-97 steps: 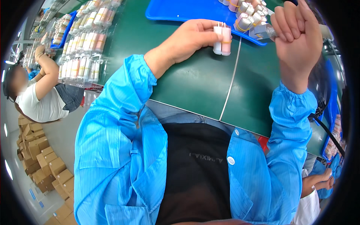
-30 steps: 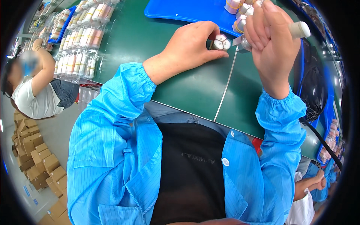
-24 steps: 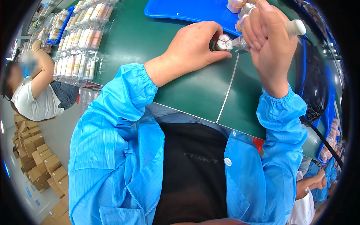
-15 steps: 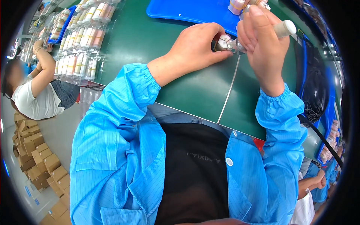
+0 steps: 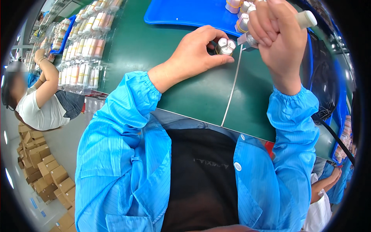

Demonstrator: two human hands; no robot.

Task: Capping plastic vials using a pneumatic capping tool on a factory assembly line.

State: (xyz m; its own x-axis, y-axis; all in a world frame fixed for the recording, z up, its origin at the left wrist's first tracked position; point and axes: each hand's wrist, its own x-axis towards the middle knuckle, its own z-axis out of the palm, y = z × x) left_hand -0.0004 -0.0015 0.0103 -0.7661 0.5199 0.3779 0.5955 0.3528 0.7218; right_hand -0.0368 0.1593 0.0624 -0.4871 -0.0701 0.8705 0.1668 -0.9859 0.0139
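on the left, rows of pale, banded cylinders in clear plastic packs [image 5: 87,48] are laid on a green, smooth table [image 5: 185,98]. by the half-curled left hand [image 5: 193,52], a small bundle of three white-ended cylinders [image 5: 226,47] is held near a shallow, blue plastic tray [image 5: 181,13]. by the tightly curled right hand [image 5: 280,38], a cream, round-ended cylindrical tool [image 5: 308,19] is gripped.

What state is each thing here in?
Left hand: curled around tube bundle.
Tube bundle: white ends up.
Right hand: gripping pale-handled tool.
Pale-handled tool: beside tube bundle.
Blue tray: holding yellow-banded bundles.
Packaged tubes: laid in rows.
Cardboard boxes: piled up.
Blue jacket: open in front.
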